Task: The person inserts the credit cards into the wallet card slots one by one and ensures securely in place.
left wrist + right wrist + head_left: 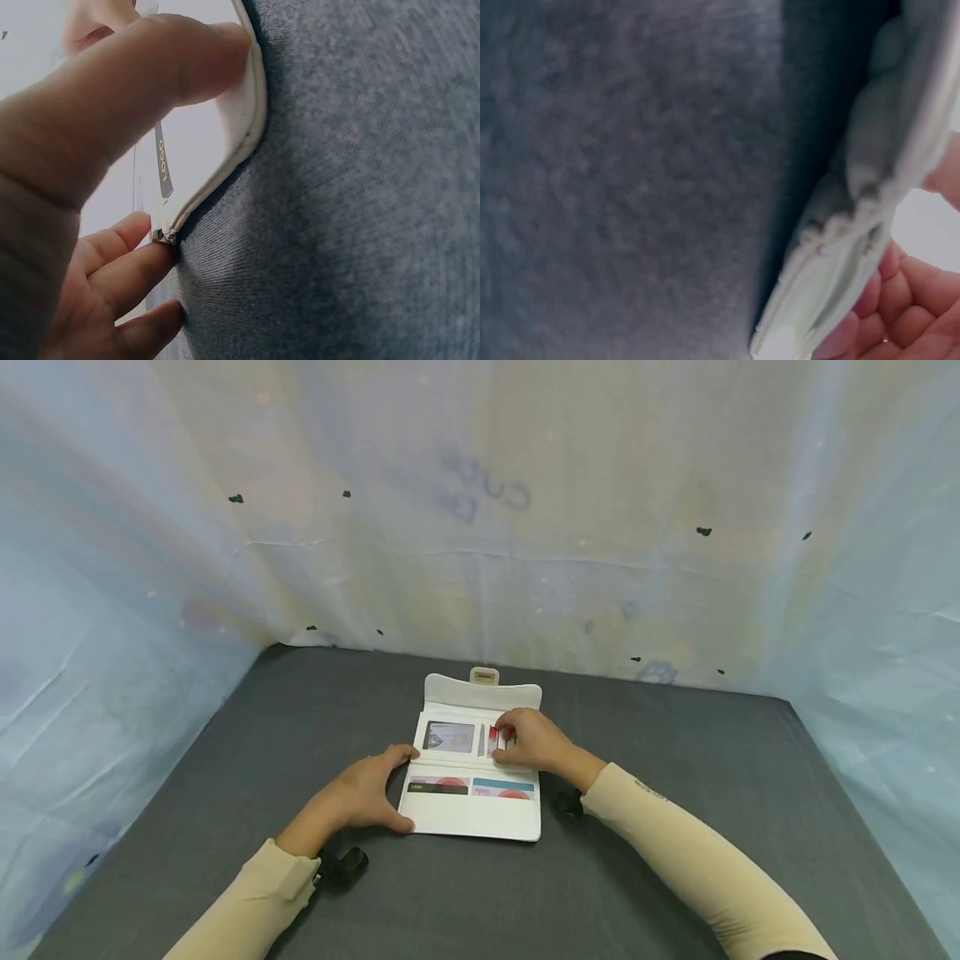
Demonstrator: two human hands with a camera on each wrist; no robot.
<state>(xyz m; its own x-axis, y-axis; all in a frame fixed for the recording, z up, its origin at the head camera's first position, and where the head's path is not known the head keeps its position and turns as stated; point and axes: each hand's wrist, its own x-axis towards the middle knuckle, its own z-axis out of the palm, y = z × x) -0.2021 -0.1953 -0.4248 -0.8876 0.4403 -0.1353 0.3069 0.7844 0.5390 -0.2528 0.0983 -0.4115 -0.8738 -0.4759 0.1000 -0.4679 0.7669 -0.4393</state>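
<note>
A white wallet lies unfolded on the dark table. My left hand holds its left side, with the thumb on the near corner and the fingertips at the fold. In the left wrist view the thumb reaches over the wallet's rounded corner. My right hand pinches a red-and-white card at the right part of the middle panel; its fingers cover much of that card. A grey card shows through the window beside it. Two printed cards, one dark-striped and one blue-topped, sit in the near panel's slots.
The wallet's far flap lies spread toward the back, with a clasp tab on its edge. Dark cloth covers the table. A pale printed sheet hangs behind and along both sides.
</note>
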